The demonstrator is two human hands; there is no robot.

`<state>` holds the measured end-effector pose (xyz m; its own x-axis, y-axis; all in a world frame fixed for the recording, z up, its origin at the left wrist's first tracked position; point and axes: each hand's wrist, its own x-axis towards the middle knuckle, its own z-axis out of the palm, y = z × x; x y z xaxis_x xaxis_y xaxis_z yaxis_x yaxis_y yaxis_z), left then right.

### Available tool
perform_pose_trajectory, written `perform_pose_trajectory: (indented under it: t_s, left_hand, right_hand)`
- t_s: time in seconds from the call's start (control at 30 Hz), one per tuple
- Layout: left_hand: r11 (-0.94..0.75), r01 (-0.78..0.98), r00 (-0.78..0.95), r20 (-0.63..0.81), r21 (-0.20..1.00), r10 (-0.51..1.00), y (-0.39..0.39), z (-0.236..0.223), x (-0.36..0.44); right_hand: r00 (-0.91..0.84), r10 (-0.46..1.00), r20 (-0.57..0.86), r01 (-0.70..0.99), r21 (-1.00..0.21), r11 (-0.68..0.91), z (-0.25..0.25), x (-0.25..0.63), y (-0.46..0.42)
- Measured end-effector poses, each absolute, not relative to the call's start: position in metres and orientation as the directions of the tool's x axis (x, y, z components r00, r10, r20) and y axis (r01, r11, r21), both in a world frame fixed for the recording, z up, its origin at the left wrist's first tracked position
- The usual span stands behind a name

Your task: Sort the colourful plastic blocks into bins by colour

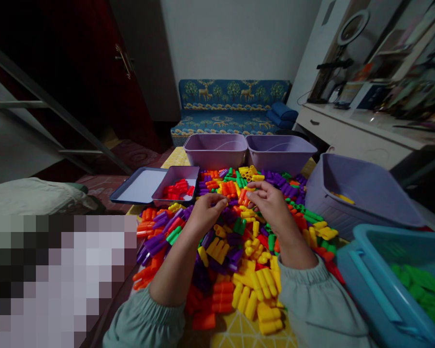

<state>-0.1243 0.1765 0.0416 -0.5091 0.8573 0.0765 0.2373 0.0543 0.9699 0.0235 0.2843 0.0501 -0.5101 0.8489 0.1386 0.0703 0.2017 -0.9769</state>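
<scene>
A heap of plastic tube-shaped building blocks [217, 249] in orange, yellow, purple, green and red covers the table in front of me. My left hand [209, 211] is over the middle of the heap, thumb and fingers pinched together; whatever is between them is too small to name. Facing it, my right hand [270, 203] has its thumb and fingers around an orange block [243, 197]. The two hands are a short gap apart. Several joined yellow blocks [264, 284] lie nearer to me, between my forearms.
Two purple bins [215, 157] stand at the back, and a larger one [362, 193] with a few yellow pieces is at right. A blue bin [369, 280] holds green pieces. At left, a tray [176, 175] of red pieces adjoins a flat lid [141, 186]. A sofa [232, 121] is beyond.
</scene>
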Motion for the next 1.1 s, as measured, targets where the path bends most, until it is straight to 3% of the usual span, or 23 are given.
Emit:
perform_pose_trajectory:
  t_s: [0.1, 0.3, 0.47, 0.6, 0.93, 1.1]
  left_hand:
    - [0.064, 0.415, -0.476, 0.156, 0.908, 0.866, 0.175, 0.041, -0.118]
    - [0.089, 0.431, -0.523, 0.168, 0.898, 0.835, 0.177, 0.04, -0.113]
    - [0.043, 0.509, -0.563, 0.295, 0.86, 0.772, 0.18, 0.039, -0.114]
    - [0.063, 0.451, -0.592, 0.245, 0.89, 0.768, 0.182, 0.035, -0.113]
    - [0.037, 0.285, -0.648, 0.164, 0.958, 0.743, 0.185, 0.03, -0.114]
    - [-0.011, 0.232, -0.641, 0.161, 0.973, 0.75, 0.185, 0.028, -0.114]
  right_hand:
    - [-0.516, 0.839, 0.169, 0.171, -0.94, 0.294, 0.042, 0.028, 0.293]
    - [-0.537, 0.813, 0.225, 0.357, -0.813, 0.46, 0.031, 0.024, 0.296]
    - [-0.575, 0.757, 0.31, 0.393, -0.707, 0.588, 0.035, 0.015, 0.285]
    - [-0.596, 0.719, 0.358, 0.383, -0.659, 0.647, 0.034, 0.005, 0.285]
    - [-0.687, 0.684, 0.248, 0.528, -0.477, 0.703, 0.037, -0.029, 0.295]
    - [-0.609, 0.725, 0.321, 0.47, -0.59, 0.656, 0.029, -0.025, 0.289]
